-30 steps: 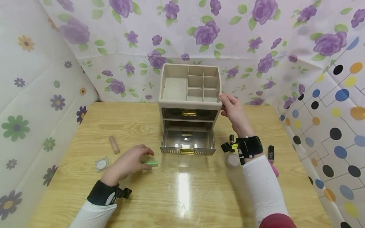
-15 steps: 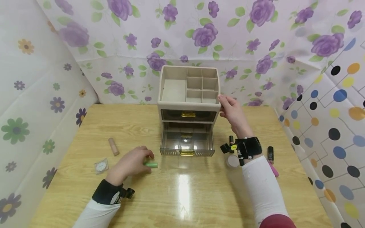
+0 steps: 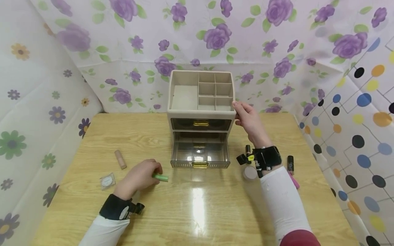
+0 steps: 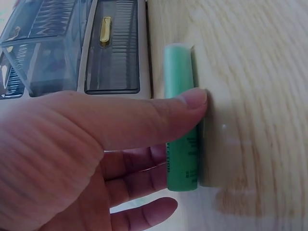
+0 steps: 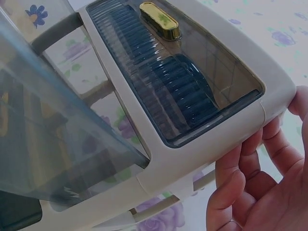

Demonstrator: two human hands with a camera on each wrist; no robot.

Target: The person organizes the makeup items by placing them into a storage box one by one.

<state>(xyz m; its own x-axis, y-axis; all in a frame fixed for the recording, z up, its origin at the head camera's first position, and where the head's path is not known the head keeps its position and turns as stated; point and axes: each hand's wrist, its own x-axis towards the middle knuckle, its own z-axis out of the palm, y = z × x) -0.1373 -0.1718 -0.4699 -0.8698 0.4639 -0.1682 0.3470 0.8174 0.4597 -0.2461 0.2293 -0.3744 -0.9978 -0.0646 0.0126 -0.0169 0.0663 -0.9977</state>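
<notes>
The left hand (image 3: 140,177) pinches the green tube (image 4: 182,159) between thumb (image 4: 154,119) and fingers (image 4: 139,186).

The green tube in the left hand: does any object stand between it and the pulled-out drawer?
No separate object is visible: between the green tube, pinched by the left hand, and the pulled-out drawer, the head view shows only table. The drawer's front wall stands up, so the tube probably needs lifting over it.

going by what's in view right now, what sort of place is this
Perhaps a makeshift filming booth indoors: a light-brown wood-grain table, a white sheet printed with purple flowers hung behind it, and a black wrist-strapped camera.
</notes>
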